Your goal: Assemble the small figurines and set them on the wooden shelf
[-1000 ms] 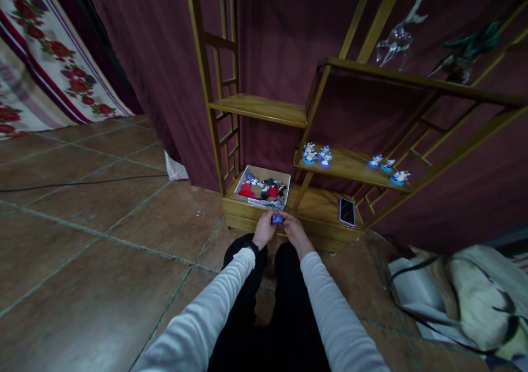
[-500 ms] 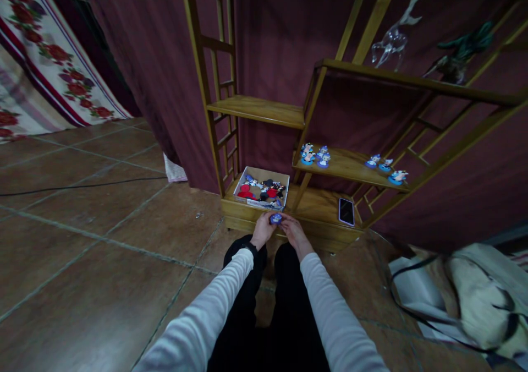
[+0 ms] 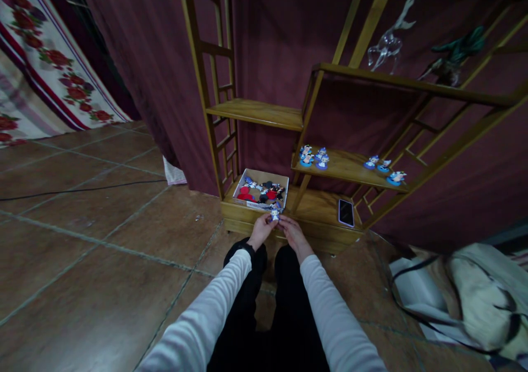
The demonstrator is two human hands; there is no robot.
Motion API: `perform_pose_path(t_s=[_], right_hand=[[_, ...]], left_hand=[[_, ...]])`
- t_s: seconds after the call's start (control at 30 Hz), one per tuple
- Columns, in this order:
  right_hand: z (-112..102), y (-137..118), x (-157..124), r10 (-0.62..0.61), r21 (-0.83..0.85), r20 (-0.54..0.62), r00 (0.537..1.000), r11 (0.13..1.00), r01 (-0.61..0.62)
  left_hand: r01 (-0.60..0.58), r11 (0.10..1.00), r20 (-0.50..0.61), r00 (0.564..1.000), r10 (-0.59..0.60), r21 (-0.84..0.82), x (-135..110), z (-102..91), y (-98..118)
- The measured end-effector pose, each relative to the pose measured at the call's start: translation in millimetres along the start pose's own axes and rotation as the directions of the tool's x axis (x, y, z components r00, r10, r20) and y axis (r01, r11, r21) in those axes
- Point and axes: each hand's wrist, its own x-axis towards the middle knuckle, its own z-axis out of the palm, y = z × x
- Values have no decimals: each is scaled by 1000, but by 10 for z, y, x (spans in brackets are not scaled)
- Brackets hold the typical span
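A small white and purple figurine (image 3: 275, 213) stands upright between my two hands, just in front of the box. The fingers of my left hand (image 3: 263, 229) are closed on its left side, low down. From the other side my right hand (image 3: 292, 232) pinches it near the base. Just beyond is a shallow cardboard box (image 3: 259, 206) holding red, black, white and blue figurines (image 3: 264, 190) in a jumble. On the shelf to the right, several similar figurines (image 3: 314, 157) stand grouped at the left end, and three more (image 3: 383, 165) stand toward the right end.
A phone (image 3: 346, 212) lies on the low wooden ledge (image 3: 315, 204) right of the box. Higher up, a clear deer ornament (image 3: 388, 44) and a dark green sculpture (image 3: 456, 58) stand on the upper shelf. A pale bag (image 3: 474, 295) sits on the floor at the right.
The figurine has been turned in my hands: its round purple shape faced me earlier, and now it shows upright with its front toward me. The view has shifted slightly.
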Motion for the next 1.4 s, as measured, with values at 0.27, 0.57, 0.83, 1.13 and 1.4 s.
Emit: perform_pose_path(t_s=[0.27, 0.57, 0.83, 1.13, 1.4], right_hand=[[35, -18, -45, 15, -37, 16, 1000, 999, -14], [76, -25, -42, 34, -135, 5, 999, 990, -33], [78, -30, -38, 40, -167, 4, 999, 985, -39], [68, -17, -24, 41, -161, 3, 999, 986, -40], [55, -17, -17, 42, -180, 19, 999, 983, -38]], left_hand=[[182, 961, 81, 982, -169, -206, -13, -63, 92], [348, 877, 102, 937, -333, -332, -10, -108, 110], [399, 846, 122, 916, -381, -354, 5, -117, 121], [407, 822, 81, 908, -410, -399, -12, -98, 143], [465, 750, 143, 879, -455, -470, 14, -124, 124]])
